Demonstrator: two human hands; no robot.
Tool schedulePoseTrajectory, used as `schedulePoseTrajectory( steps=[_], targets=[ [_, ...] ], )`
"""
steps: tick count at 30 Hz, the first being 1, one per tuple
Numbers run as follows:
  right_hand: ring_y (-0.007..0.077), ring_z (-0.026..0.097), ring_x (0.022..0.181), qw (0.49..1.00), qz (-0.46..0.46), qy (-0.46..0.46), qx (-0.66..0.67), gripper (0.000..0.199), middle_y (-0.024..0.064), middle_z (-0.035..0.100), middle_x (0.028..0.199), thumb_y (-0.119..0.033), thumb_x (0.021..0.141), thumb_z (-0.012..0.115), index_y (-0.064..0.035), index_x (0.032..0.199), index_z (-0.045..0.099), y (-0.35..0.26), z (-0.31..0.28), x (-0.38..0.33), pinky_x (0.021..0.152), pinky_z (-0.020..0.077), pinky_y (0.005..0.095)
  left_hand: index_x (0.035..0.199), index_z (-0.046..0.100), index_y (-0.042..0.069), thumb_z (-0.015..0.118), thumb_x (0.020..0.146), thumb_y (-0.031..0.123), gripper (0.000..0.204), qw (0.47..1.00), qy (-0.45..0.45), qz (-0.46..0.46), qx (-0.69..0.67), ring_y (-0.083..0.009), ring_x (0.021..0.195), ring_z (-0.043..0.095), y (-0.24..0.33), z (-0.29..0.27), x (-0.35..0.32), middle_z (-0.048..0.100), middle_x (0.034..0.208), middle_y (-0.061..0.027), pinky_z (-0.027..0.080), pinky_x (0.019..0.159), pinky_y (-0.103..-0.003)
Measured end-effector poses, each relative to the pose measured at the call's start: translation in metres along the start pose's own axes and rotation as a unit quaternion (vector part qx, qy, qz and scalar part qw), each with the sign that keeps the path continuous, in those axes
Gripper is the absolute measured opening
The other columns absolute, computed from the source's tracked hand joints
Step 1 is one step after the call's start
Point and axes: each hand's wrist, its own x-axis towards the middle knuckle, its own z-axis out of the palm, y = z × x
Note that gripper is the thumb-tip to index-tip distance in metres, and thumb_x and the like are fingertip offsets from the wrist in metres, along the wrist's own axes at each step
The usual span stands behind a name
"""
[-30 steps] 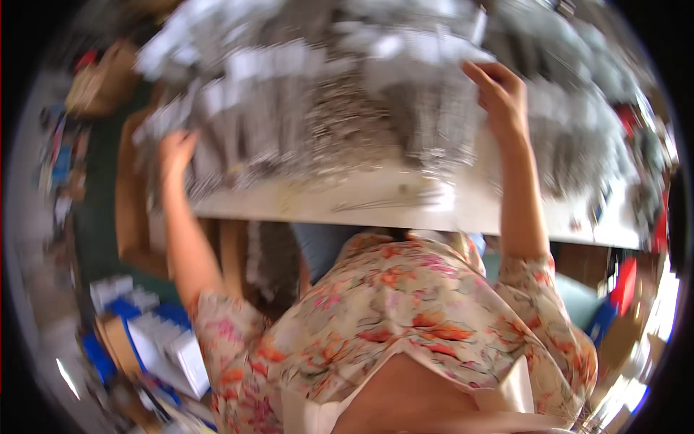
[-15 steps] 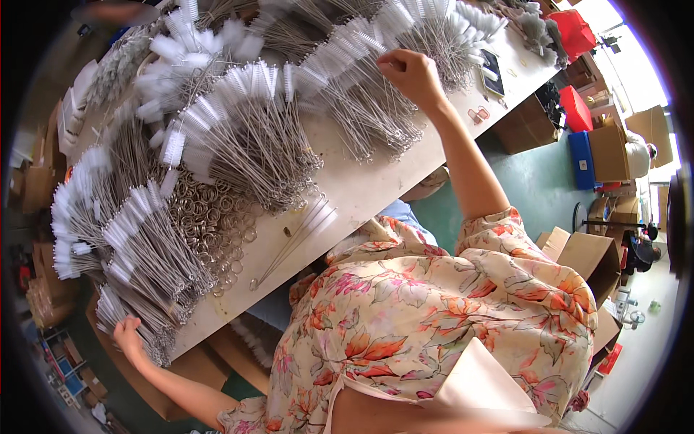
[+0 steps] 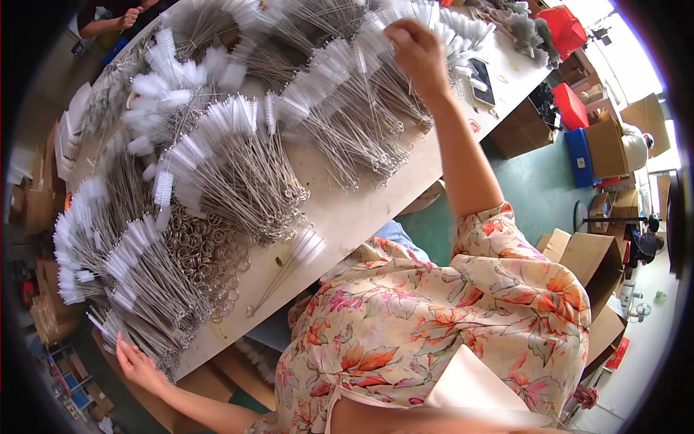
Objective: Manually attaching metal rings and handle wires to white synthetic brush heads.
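Thin twisted-wire brushes with white bristle tips (image 3: pixel 238 166) lie in fanned bundles across the pale surface (image 3: pixel 340 210), long axes running from bristle ends at the far side to looped wire handles near the front edge. Likely light, springy and tangle-prone; best gripped mid-stem. Right hand (image 3: pixel 418 50) rests on a far bundle, fingers curled, apparently pinching bristles. Left hand (image 3: pixel 137 365) touches the nearest bundle's end, fingers loosely spread.

I see my left hand (image 3: pixel 137 362) at the near edge of the pale worktop (image 3: pixel 347 217), touching a bundle of white-tipped wire brushes (image 3: pixel 144 304). My right hand (image 3: pixel 418 49) reaches into another brush bundle (image 3: pixel 361 94) far across.
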Motion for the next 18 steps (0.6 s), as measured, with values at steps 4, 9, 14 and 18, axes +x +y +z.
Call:
schedulePoseTrajectory(
  steps=[4,9,14,18],
  targets=[
    [0.0063,0.047,0.054,0.998,0.019,0.002,0.06,0.022,0.0,0.053,0.064,-0.014,0.082,0.048,-0.003,0.09,0.066,0.017,-0.049,0.045,0.047,0.0419,0.0221,0.113,0.059,0.008,0.05,0.092,0.028,0.031,0.999,-0.026,0.011,-0.044,0.0025,0.048,0.024,0.006,0.024,-0.004,0.042,0.069,0.0075,0.015,0.038,-0.015],
    [0.0257,0.063,0.07,0.918,0.016,-0.048,-0.394,0.026,0.0088,0.066,0.071,-0.035,0.072,0.062,-0.0164,0.086,0.071,0.073,-0.052,0.05,0.068,0.0485,0.0366,0.106,0.062,0.003,0.051,0.092,0.029,0.031,0.993,-0.081,0.0,-0.089,0.0021,0.048,0.025,0.002,0.049,-0.011,0.042,0.07,0.0065,0.015,0.039,-0.016],
    [0.0222,0.062,0.067,0.946,-0.024,-0.033,-0.321,0.025,0.0069,0.065,0.071,-0.035,0.072,0.067,-0.0147,0.086,0.07,0.114,-0.076,0.069,0.064,0.0484,0.0324,0.1,0.062,0.0,0.052,0.092,0.028,0.031,0.975,-0.12,-0.021,-0.185,-0.0003,0.051,0.031,-0.001,0.064,-0.021,0.043,0.07,0.0048,0.019,0.041,-0.017],
    [0.0229,0.06,0.063,0.933,-0.157,0.182,-0.267,0.019,0.01,0.059,0.063,-0.025,0.08,0.061,-0.0062,0.08,0.064,-0.009,-0.049,0.054,0.059,0.0461,0.034,0.098,0.061,-0.004,0.05,0.092,0.023,0.029,0.949,-0.173,0.023,-0.263,-0.0021,0.056,0.034,0.013,0.063,-0.045,0.045,0.071,0.0028,0.024,0.045,-0.016]
  ],
)
